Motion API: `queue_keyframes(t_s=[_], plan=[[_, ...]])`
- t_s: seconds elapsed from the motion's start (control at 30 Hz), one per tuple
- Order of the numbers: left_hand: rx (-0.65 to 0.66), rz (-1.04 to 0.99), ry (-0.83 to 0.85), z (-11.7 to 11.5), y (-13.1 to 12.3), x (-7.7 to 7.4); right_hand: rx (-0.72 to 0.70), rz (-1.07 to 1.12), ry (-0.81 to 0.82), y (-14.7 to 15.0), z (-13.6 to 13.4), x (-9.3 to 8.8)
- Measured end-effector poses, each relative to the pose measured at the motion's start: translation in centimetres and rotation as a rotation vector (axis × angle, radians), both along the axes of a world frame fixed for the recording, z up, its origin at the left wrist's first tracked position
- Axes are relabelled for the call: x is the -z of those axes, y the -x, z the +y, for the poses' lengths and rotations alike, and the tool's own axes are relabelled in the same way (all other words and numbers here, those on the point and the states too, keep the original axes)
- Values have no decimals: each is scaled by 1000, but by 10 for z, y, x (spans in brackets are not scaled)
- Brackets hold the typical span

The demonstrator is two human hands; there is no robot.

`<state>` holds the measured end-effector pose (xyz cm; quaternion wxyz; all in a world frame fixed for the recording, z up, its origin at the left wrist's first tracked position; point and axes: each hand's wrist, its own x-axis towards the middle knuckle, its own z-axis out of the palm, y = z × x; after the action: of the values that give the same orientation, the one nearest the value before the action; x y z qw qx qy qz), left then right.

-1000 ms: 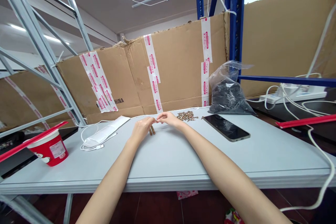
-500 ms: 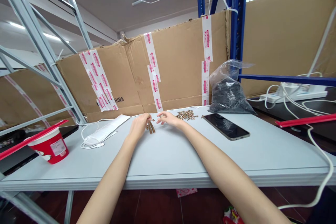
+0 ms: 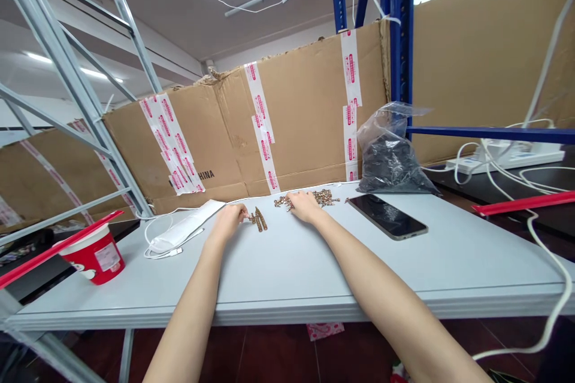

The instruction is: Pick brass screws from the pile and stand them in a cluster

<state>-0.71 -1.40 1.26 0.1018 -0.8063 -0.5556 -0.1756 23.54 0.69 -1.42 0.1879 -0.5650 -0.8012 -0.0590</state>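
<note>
My left hand [image 3: 230, 219] rests on the grey tabletop, thumb and fingertips pinched together. Whatever those fingertips hold is too small to make out. Just right of them lie short rows of small brass-coloured metal pieces [image 3: 261, 221], set side by side. My right hand [image 3: 306, 207] reaches into a loose pile of similar small metal pieces [image 3: 327, 196]. Its fingers curl down among the pieces at the pile's left side, and the fingertips are partly hidden.
A black phone [image 3: 387, 215] lies right of the pile, before a clear bag of dark material [image 3: 390, 164]. On the left are a white strip with a cable [image 3: 188, 226] and a red cup [image 3: 101, 257]. Cardboard [image 3: 305, 119] walls the back; a white cord [image 3: 550, 251] hangs at right.
My right hand has moved right, from beside the rows onto the loose pile. My left hand has drawn back slightly left of the rows, which now show more fully.
</note>
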Motion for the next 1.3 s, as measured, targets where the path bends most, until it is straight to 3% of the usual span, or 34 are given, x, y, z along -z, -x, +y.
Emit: queue_keyframes(t_s=[0.53,1.3], plan=[[119,-65,105,7,-5,11,-34,-79,-42,0,-1,-2],[74,-10,56,11,-8,17,-47,-80,40,2,-3,-6]])
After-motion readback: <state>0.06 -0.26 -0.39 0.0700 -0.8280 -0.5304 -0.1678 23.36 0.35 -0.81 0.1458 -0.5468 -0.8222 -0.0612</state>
